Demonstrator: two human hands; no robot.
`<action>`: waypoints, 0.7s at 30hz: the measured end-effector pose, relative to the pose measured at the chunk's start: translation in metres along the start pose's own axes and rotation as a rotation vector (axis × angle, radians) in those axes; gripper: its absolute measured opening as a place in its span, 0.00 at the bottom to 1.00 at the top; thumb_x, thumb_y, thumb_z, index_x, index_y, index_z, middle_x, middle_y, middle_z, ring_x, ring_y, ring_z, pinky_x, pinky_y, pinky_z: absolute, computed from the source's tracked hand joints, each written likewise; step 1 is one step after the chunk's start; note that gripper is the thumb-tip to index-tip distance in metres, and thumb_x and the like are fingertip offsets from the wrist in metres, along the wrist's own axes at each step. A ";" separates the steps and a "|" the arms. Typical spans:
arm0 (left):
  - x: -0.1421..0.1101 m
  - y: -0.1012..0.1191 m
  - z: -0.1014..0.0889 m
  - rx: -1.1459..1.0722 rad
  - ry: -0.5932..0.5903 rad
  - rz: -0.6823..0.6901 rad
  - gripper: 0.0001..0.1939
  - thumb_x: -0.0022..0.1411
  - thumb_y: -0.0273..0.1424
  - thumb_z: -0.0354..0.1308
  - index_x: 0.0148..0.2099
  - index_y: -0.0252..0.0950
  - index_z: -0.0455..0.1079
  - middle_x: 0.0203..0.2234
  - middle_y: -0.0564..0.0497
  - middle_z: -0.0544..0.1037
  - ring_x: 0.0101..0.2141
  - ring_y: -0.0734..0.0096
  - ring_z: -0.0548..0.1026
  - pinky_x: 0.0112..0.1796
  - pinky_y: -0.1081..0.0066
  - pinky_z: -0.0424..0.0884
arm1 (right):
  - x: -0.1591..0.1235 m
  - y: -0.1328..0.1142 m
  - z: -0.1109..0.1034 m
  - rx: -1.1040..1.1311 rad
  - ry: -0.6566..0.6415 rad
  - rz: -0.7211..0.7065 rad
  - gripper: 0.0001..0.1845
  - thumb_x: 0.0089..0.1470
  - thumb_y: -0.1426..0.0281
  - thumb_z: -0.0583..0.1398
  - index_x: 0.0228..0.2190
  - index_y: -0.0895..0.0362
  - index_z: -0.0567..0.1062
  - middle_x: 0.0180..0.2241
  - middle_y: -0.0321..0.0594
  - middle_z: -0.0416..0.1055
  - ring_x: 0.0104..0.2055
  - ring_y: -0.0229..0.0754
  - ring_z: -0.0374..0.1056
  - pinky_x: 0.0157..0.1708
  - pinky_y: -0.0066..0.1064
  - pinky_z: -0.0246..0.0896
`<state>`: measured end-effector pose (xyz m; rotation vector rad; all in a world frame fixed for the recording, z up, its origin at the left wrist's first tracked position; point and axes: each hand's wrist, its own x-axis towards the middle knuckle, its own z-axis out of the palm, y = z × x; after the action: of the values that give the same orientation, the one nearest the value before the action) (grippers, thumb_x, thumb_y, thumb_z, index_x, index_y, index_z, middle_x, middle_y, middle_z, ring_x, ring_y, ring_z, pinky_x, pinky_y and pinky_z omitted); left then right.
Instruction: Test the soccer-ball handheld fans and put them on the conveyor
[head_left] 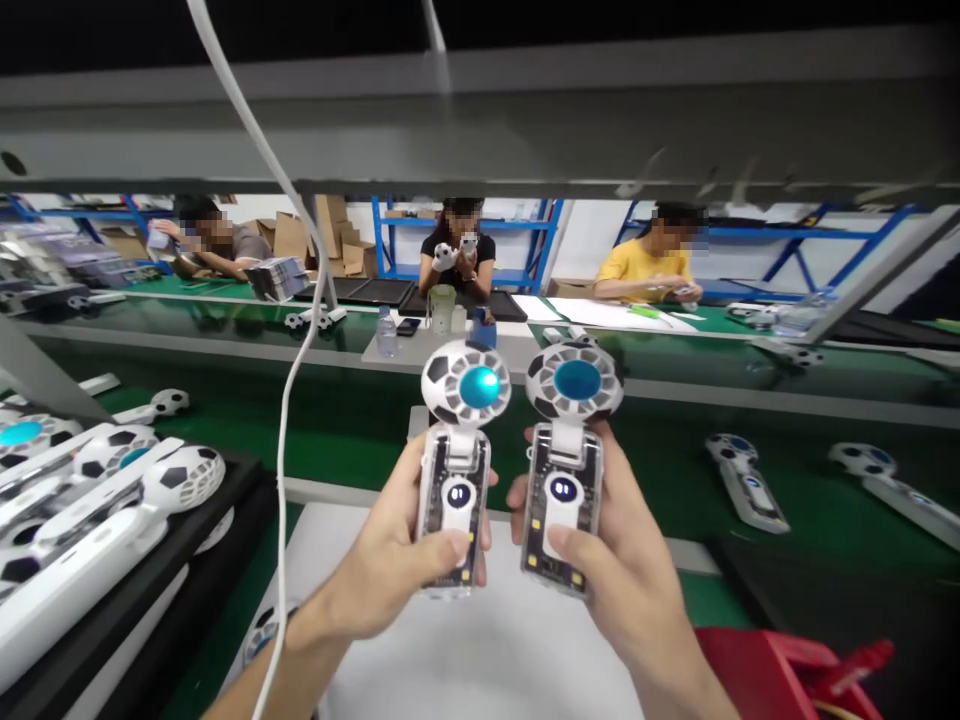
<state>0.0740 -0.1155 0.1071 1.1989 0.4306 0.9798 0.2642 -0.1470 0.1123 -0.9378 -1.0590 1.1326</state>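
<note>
My left hand is wrapped round a handheld fan with a football-patterned head and a clear body. Its thumb lies on the white front panel, and a small round display reads 01. My right hand grips a second handheld fan of the same kind, thumb on the panel, display also lit with 01. Both are held upright side by side, heads apart, above a white work surface. The left fan's blue centre shines brightly; the right one's looks darker.
A white cable hangs down left of my hands. More fans lie on black trays at the left, others on the green bench at the right. A red bin stands lower right. Three people sit opposite, below an overhead beam.
</note>
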 end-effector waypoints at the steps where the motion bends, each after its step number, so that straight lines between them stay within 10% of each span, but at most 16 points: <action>1: 0.002 0.000 -0.001 -0.055 -0.022 -0.012 0.26 0.61 0.34 0.64 0.58 0.42 0.59 0.34 0.49 0.75 0.28 0.68 0.76 0.30 0.69 0.72 | 0.002 0.000 -0.002 0.015 -0.038 0.019 0.52 0.50 0.68 0.67 0.68 0.46 0.46 0.40 0.42 0.75 0.32 0.45 0.72 0.30 0.35 0.69; 21: 0.009 -0.003 -0.002 -0.159 -0.030 0.023 0.23 0.59 0.31 0.65 0.55 0.39 0.62 0.33 0.50 0.76 0.27 0.69 0.77 0.29 0.70 0.73 | 0.010 0.002 0.001 0.046 -0.021 0.062 0.52 0.47 0.69 0.68 0.67 0.45 0.51 0.41 0.42 0.75 0.34 0.46 0.72 0.29 0.34 0.69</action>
<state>0.0788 -0.1071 0.1053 1.0752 0.3093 0.9961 0.2639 -0.1367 0.1124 -0.9293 -1.0229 1.2152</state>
